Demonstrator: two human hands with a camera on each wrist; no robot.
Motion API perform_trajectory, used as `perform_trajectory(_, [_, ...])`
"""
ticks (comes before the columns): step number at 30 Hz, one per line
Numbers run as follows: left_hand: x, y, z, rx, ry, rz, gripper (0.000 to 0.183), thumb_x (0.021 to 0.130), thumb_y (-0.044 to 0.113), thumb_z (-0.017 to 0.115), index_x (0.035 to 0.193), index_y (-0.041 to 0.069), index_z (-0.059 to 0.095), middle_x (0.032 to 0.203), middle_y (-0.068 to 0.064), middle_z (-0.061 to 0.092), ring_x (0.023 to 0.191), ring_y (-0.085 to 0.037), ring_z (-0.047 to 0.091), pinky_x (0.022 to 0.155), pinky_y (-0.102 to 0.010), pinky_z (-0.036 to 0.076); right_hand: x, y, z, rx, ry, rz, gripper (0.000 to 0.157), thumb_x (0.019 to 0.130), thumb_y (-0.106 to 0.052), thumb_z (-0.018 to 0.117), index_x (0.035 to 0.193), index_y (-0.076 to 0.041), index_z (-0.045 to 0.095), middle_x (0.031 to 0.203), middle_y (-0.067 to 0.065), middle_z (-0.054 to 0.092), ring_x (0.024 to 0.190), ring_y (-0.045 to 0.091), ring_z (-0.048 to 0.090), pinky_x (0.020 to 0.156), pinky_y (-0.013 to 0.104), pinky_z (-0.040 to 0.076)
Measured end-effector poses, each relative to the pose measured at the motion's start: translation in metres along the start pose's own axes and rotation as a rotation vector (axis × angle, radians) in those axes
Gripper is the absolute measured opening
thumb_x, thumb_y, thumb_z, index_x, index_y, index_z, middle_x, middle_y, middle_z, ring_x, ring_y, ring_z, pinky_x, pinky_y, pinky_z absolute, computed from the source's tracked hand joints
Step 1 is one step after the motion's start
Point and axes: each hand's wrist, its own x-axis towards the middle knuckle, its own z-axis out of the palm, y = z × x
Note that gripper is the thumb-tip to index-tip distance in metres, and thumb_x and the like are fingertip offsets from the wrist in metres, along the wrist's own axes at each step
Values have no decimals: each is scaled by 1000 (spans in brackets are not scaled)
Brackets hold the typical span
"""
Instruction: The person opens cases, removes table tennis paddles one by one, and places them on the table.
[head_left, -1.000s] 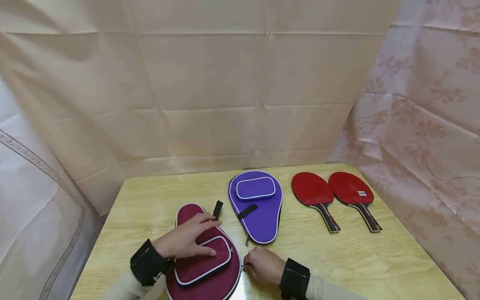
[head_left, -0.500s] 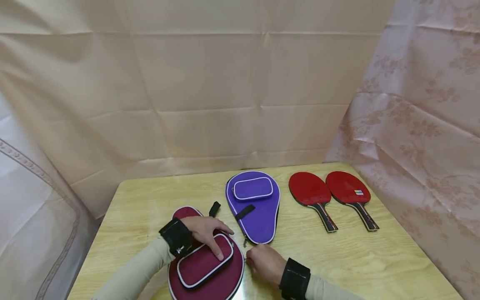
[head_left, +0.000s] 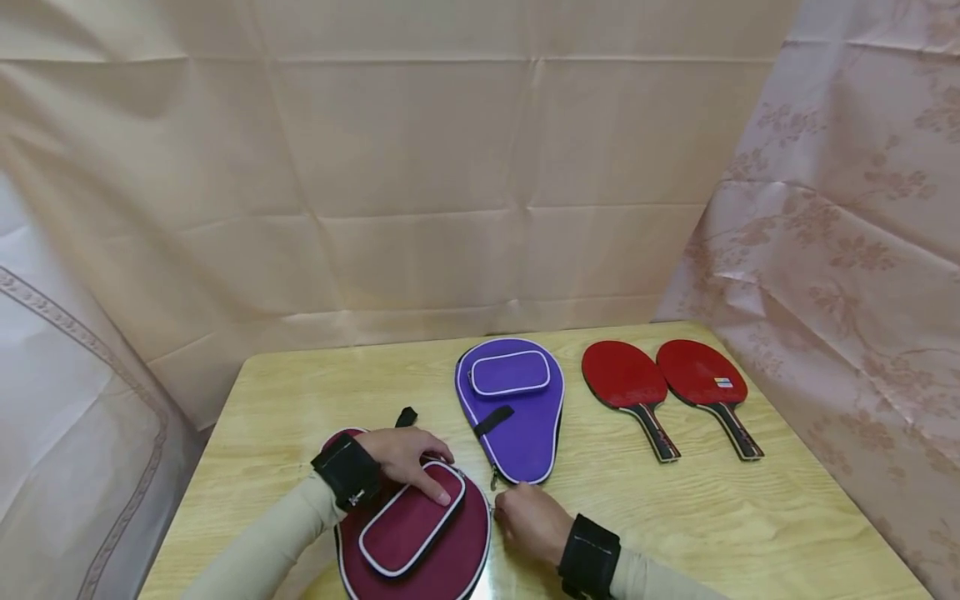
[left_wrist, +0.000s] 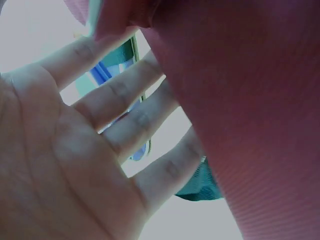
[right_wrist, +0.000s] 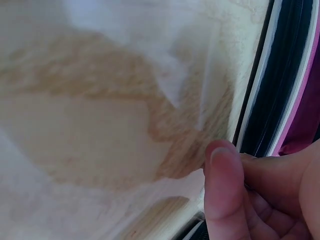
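Note:
A maroon table tennis bat case (head_left: 468, 542) with white piping and a raised zip pocket (head_left: 408, 525) lies at the table's front. My left hand (head_left: 407, 457) is over its narrower part, thumb on the pocket and fingers reaching over the right edge. In the left wrist view, the fingertips (left_wrist: 187, 145) pass out of sight behind the maroon cloth. At the case's right edge, my right hand (head_left: 534, 521) pinches the zipper pull between thumb and forefinger. The pull itself is mostly hidden. The right wrist view shows the dark zip band (right_wrist: 272, 85) beside the thumb.
A purple bat case (head_left: 517, 417) with a black strap lies just beyond my right hand. Two red table tennis bats (head_left: 624, 375) lie overlapping at the right of the wooden table (head_left: 300, 392). Cloth hangings (head_left: 420, 167) stand behind and at both sides.
My left hand has shifted toward the pocket, and its fingers now reach over the case's edge. The maroon case's narrow end has swung left. My right hand has slid slightly away along the edge.

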Motion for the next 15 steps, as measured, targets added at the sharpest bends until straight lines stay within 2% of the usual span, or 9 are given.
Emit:
perform_trajectory(6, [-6, -3, 1, 42, 45, -59, 54, 78, 55, 77, 120, 23, 68, 108, 7, 66, 101, -9, 60, 91, -31, 49, -2, -1, 0, 3, 16, -3, 25, 78, 3, 69, 60, -13, 62, 57, -7, 59, 53, 3, 54, 48, 18, 42])
perform_trajectory(15, [-16, -11, 2, 38, 95, -110, 56, 83, 58, 71, 123, 18, 66, 113, -2, 66, 106, -19, 61, 92, -40, 49, -1, -3, -1, 4, 34, 14, 28, 83, -1, 69, 60, -15, 60, 56, -8, 59, 51, 4, 55, 47, 20, 42])
